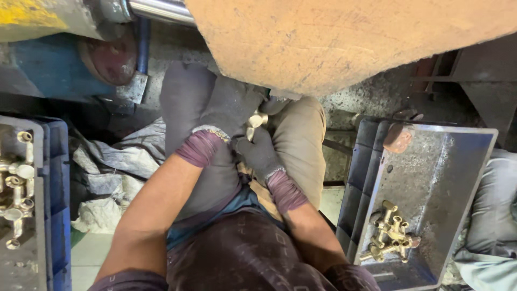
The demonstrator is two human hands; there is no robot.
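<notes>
My gloved left hand (223, 116) and right hand (258, 151) both pinch a small brass fitting (257, 120); it looks hard, heavy, slippery, best gripped at its ends.

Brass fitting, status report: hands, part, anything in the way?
Both gloved hands, left hand and right hand, grip the brass fitting. Part sits just under the buffing wheel. Nothing between them.
</notes>
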